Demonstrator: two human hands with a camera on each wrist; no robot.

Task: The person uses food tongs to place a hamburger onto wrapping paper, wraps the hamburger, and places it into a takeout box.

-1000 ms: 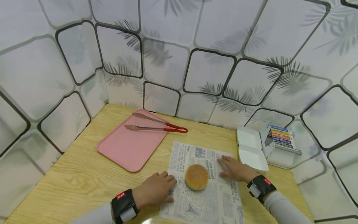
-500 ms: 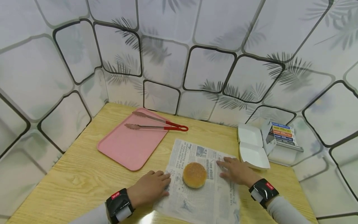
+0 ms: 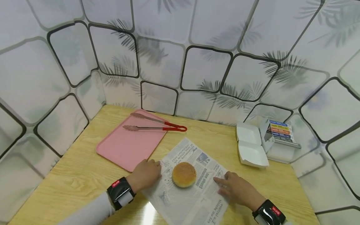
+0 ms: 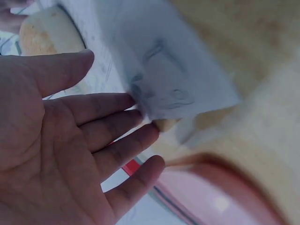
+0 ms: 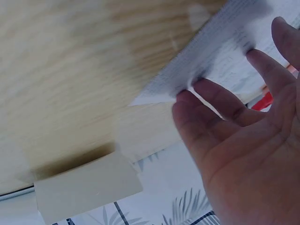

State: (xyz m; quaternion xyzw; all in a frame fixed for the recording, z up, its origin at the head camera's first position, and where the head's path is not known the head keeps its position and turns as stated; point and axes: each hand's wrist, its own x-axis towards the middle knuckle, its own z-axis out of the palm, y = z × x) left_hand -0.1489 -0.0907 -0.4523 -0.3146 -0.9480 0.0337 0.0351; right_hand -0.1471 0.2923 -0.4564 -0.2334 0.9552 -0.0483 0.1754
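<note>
A round golden bun lies on a newspaper-print sheet of wrapping paper, which is set diagonally on the wooden table. My left hand is at the paper's left corner. In the left wrist view its fingertips touch the paper's edge, the thumb spread away from them towards the bun. On the opposite side my right hand rests its fingertips on the paper's right corner. Seen from the right wrist, its fingers are loosely extended onto the paper.
Tongs with red handles lie across a pink tray, back left. An open white takeaway box stands at the right, beside a clear holder with colourful labels. A patterned curtain encloses the table's back and sides.
The paper has turned clockwise under both hands, carrying the bun a little to the left. My left hand has moved away from me, my right hand nearer to me.
</note>
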